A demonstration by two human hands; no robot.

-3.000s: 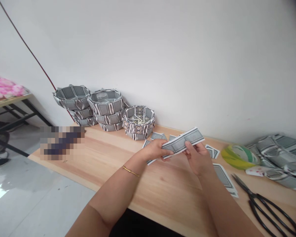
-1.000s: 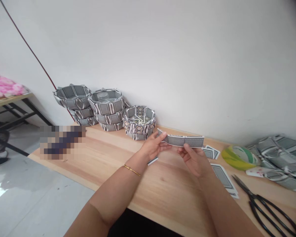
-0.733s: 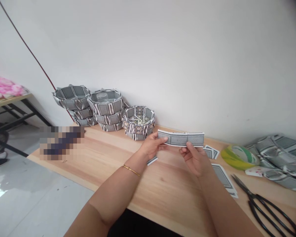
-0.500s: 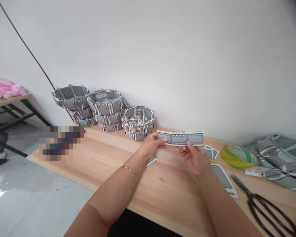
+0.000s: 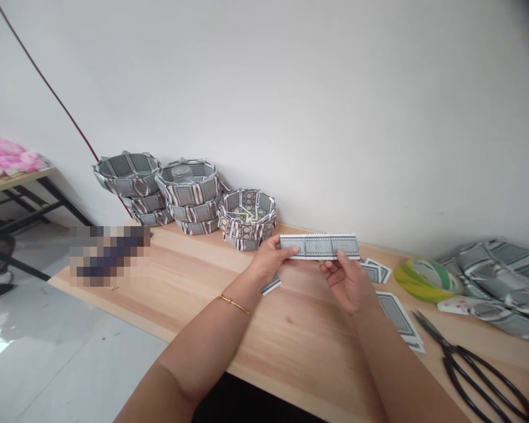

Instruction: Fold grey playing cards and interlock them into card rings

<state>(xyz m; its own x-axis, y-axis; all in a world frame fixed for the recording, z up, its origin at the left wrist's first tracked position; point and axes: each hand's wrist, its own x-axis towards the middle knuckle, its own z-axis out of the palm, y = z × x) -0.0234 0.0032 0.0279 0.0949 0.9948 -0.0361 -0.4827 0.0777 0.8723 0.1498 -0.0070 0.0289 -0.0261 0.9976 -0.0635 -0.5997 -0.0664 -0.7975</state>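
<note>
Both my hands hold a long folded strip of grey-backed playing cards (image 5: 320, 247) level above the wooden table (image 5: 203, 276). My left hand (image 5: 271, 263) pinches its left end between thumb and fingers. My right hand (image 5: 348, 282) grips the strip from below near its right end, thumb on the front face. A small folded card piece (image 5: 271, 285) lies on the table under my left wrist. Loose grey cards (image 5: 394, 311) lie flat beside my right forearm, and more folded cards (image 5: 377, 271) rest behind my right hand.
Stacked bowls woven from cards (image 5: 189, 194) and a single card bowl (image 5: 247, 217) stand against the wall at the back left. A yellow-green tape roll (image 5: 427, 281), black scissors (image 5: 480, 367) and a heap of card strips (image 5: 498, 282) lie at the right.
The strip was tilted and held lower three seconds ago; it is now raised, level and face-on. Within the last second my right hand slid slightly along it, and the strip looks a little shorter.
</note>
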